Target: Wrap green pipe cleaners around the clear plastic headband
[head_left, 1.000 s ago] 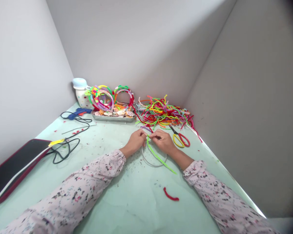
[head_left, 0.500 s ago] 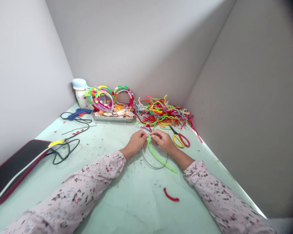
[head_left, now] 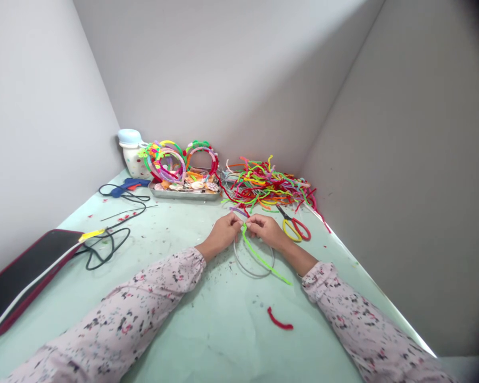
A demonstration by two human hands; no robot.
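The tray sits at the rear of the table, with headbands on it. The jar stands left of the tray, the glue gun before the jar. Pipe cleaners lie right of the tray, scissors before them. The hoop lies before the left hand and right hand.

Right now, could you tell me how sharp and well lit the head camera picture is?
In the head view, the pipe cleaners look sharp, light is soft, the right wall is darker than the left wall, and the top right corner fades to black.
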